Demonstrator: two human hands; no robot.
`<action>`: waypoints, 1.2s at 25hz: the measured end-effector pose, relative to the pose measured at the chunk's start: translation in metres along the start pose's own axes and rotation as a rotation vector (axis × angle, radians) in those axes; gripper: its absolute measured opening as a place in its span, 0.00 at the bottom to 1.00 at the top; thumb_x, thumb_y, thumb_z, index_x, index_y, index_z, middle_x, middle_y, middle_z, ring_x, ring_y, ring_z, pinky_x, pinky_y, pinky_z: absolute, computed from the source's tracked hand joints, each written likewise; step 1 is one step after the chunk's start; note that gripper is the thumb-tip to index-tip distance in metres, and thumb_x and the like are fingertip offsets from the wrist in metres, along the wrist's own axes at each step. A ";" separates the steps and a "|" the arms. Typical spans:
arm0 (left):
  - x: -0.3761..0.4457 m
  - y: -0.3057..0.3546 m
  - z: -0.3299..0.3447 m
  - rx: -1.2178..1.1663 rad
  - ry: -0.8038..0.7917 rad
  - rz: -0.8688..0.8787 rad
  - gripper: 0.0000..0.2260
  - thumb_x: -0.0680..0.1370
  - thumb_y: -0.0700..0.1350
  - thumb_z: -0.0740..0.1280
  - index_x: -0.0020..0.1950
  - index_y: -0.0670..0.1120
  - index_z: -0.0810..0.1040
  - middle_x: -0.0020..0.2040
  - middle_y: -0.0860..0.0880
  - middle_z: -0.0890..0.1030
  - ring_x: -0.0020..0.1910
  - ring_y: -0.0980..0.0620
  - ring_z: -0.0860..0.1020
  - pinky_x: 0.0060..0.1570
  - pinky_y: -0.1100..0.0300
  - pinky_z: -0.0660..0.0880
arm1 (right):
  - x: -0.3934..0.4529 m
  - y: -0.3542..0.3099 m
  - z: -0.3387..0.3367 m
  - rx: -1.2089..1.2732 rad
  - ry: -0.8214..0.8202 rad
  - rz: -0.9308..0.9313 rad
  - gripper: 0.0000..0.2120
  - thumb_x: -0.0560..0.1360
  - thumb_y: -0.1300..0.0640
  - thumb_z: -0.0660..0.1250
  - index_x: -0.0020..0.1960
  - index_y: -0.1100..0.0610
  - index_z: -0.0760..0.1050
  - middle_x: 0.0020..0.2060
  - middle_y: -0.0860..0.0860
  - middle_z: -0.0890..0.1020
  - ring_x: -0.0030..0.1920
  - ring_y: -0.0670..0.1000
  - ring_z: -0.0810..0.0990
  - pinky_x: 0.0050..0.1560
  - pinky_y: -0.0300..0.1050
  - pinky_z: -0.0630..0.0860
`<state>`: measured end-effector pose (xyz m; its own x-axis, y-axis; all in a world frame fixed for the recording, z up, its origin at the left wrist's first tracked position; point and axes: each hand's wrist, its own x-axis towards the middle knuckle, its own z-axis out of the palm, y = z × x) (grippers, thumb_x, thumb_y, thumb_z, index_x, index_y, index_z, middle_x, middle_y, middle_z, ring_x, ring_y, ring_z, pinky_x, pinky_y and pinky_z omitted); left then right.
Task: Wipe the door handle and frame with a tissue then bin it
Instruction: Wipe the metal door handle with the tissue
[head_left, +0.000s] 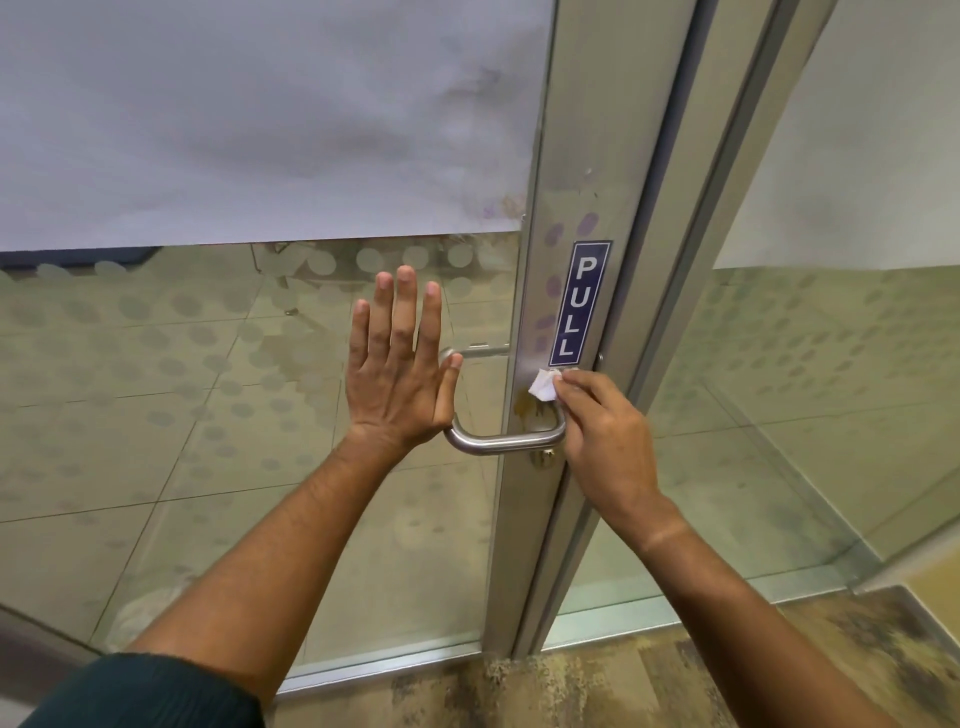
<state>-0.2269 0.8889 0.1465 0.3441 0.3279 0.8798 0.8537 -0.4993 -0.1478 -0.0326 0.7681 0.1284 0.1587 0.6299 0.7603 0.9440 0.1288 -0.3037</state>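
We brace our flat left hand (399, 364) on the glass while our right hand (602, 431) pinches the tissue (543, 385) against the upright frame (576, 218), directly above the level handle (501, 442) by our right.

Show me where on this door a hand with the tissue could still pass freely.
Free: the metal frame above the PULL sticker, and the stile below the door handle down to the floor. Crowded: just under the sticker, where the right hand pinches the tissue, and the glass beside the handle, where the left hand lies flat.
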 end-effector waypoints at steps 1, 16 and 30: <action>0.000 0.000 0.000 -0.003 0.002 0.001 0.42 0.78 0.53 0.62 0.81 0.44 0.37 0.81 0.45 0.35 0.80 0.47 0.34 0.78 0.49 0.35 | 0.002 0.002 0.001 -0.036 -0.035 -0.034 0.13 0.71 0.68 0.73 0.55 0.63 0.82 0.53 0.57 0.83 0.51 0.57 0.82 0.48 0.49 0.82; -0.001 0.000 0.003 0.011 -0.002 -0.003 0.41 0.78 0.54 0.60 0.81 0.44 0.36 0.79 0.46 0.30 0.79 0.46 0.33 0.78 0.50 0.34 | 0.016 0.009 -0.001 -0.232 -0.240 -0.171 0.17 0.66 0.65 0.78 0.53 0.60 0.82 0.48 0.54 0.82 0.48 0.56 0.79 0.37 0.48 0.81; -0.001 0.000 0.004 0.012 0.002 0.006 0.39 0.79 0.55 0.57 0.80 0.44 0.36 0.79 0.46 0.30 0.79 0.46 0.33 0.78 0.49 0.35 | 0.015 0.011 0.002 -0.006 -0.077 0.012 0.10 0.68 0.64 0.77 0.49 0.60 0.84 0.44 0.54 0.84 0.43 0.54 0.83 0.44 0.48 0.82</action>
<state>-0.2260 0.8917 0.1437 0.3485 0.3229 0.8799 0.8564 -0.4913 -0.1589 -0.0205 0.7807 0.1354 0.1481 0.6881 0.7103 0.9438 0.1163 -0.3094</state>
